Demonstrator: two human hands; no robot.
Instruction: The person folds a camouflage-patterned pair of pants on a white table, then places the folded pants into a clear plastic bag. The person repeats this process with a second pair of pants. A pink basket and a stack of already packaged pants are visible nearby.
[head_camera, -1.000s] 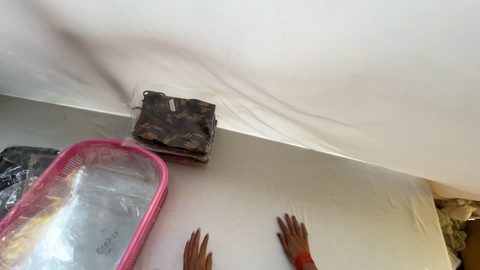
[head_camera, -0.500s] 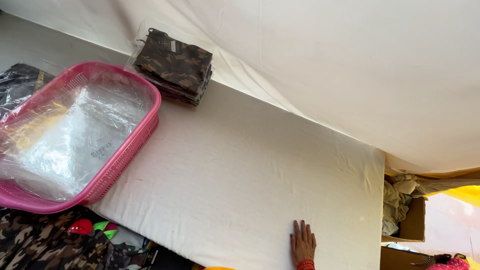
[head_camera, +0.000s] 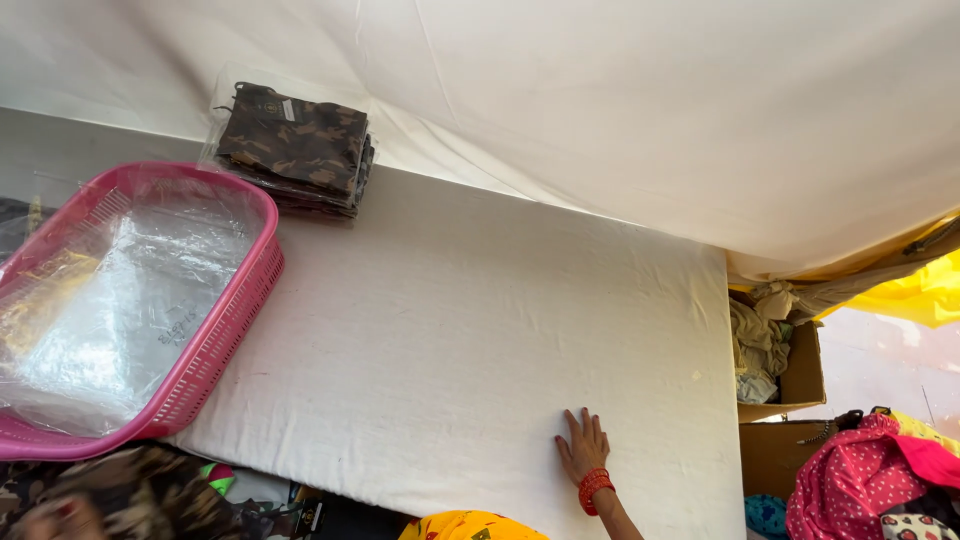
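Right hand (head_camera: 584, 446) flat, fingers spread, grasping nothing, on white table (head_camera: 480, 330), camouflage packages (head_camera: 295, 150) stacked far corner, clear bags in pink basket (head_camera: 215, 345)

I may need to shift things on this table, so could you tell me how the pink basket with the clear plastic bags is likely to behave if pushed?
The pink basket looks like thin lattice plastic, so probably light and slightly flexible. It should slide easily over the white cloth-covered table. The clear plastic bags inside look glossy and floppy, so they may slip about.

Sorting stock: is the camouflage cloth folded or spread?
Folded: the camouflage cloth lies as a compact stack in clear wrapping on the white table.
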